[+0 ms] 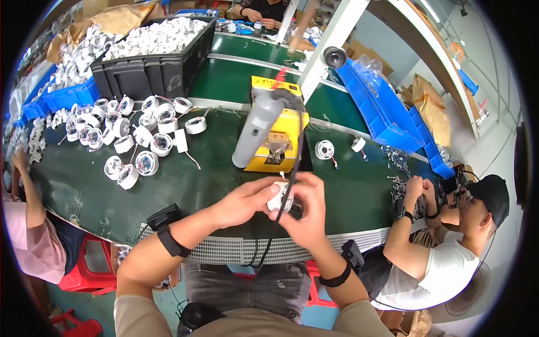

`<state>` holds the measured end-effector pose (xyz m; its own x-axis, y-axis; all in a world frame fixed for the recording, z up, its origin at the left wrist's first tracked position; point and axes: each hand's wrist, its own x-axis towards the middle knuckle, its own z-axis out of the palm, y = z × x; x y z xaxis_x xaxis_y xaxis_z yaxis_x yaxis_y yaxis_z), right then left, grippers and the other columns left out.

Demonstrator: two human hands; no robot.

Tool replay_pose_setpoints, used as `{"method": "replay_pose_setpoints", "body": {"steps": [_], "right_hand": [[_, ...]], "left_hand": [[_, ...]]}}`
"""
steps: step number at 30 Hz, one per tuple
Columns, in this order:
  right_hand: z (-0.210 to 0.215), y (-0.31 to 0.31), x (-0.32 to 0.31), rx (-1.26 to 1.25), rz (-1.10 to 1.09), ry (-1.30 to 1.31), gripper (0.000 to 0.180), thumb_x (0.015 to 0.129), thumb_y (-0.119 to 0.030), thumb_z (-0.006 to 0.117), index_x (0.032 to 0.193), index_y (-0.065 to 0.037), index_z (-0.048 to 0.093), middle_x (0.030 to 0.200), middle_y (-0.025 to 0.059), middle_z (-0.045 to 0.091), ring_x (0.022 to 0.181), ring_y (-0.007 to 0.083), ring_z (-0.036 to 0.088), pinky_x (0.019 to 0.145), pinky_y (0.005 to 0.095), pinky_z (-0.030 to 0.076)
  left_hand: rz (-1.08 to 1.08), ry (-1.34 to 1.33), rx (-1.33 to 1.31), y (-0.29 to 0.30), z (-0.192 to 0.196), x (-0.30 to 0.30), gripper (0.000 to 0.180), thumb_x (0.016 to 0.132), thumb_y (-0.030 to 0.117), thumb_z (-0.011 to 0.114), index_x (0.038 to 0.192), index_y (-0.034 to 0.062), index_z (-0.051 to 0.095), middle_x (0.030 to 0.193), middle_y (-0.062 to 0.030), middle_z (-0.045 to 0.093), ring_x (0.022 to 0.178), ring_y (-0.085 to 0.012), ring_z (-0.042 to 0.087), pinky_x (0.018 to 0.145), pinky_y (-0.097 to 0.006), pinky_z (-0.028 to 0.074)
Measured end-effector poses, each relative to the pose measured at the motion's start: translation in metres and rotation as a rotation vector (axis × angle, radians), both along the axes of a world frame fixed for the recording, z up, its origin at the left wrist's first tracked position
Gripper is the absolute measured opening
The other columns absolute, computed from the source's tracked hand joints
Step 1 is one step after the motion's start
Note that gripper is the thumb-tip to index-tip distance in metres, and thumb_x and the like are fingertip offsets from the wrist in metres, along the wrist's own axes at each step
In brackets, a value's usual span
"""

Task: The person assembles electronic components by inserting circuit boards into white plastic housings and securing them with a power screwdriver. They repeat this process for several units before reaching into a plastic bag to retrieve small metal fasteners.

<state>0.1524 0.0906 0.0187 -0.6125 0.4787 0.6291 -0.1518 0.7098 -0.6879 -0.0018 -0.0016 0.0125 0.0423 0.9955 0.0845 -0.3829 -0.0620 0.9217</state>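
Both of my hands come together over the near edge of the green table, around a small white round housing (276, 203) with a short wire and plug sticking up. My left hand (242, 201) grips its left side, thumb on top. From the right, my right hand (309, 209) curls its fingers around the other side. A black cable hangs in front of the housing and partly hides it. Just beyond stands a yellow machine (289, 135) with a grey cylinder (259, 126) leaning before it. Several similar white housings with round boards (161, 144) lie to the left.
A black crate (149, 78) and a blue bin (73, 95) hold white parts at the far left. One housing (324, 150) and a small white part (358, 145) lie right. Blue trays (384, 115) stand beyond. A person (443, 241) works at right; another sits left.
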Motion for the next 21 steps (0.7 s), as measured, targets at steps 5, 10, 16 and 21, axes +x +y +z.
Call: {"method": "replay_pose_setpoints", "body": {"steps": [5,10,16,21], "right_hand": [[0.011,0.026,-0.005,-0.907,0.233,-0.285,0.022,0.094,-0.014,0.055,0.109,0.002,0.055,0.092,0.0064,0.063,0.083,0.0127,0.060,0.064,0.0244,0.050],[0.008,0.041,-0.004,-0.889,0.293,-0.335,0.018,0.091,-0.011,0.060,0.103,0.002,0.061,0.086,0.0052,0.063,0.077,0.0105,0.058,0.070,0.0226,0.047],[-0.006,0.042,-0.007,-0.758,0.277,-0.190,0.010,0.087,-0.008,0.063,0.088,0.003,0.062,0.084,0.0037,0.059,0.076,0.0108,0.054,0.068,0.0233,0.042],[-0.006,0.031,-0.011,-0.339,0.314,-0.255,0.007,0.078,0.000,0.066,0.075,0.002,0.060,0.082,0.0044,0.053,0.080,0.0129,0.049,0.070,0.0255,0.037]], "left_hand": [[0.190,0.126,0.063,0.001,-0.004,-0.011,0.038,0.097,0.023,0.050,0.127,-0.0004,0.047,0.110,-0.0060,0.059,0.102,-0.0114,0.055,0.089,-0.028,0.044],[0.239,0.100,0.023,0.002,-0.008,-0.014,0.038,0.093,0.017,0.050,0.128,0.0013,0.047,0.115,-0.0064,0.058,0.106,-0.0151,0.056,0.092,-0.030,0.045],[0.227,-0.243,-0.157,0.003,-0.007,-0.016,0.036,0.091,0.019,0.047,0.122,0.0014,0.050,0.111,-0.0080,0.059,0.100,-0.0172,0.059,0.089,-0.033,0.049],[0.220,-0.391,-0.260,0.003,-0.003,-0.016,0.032,0.090,0.022,0.045,0.113,0.0018,0.054,0.101,-0.0073,0.062,0.092,-0.0174,0.062,0.085,-0.035,0.051]]}}
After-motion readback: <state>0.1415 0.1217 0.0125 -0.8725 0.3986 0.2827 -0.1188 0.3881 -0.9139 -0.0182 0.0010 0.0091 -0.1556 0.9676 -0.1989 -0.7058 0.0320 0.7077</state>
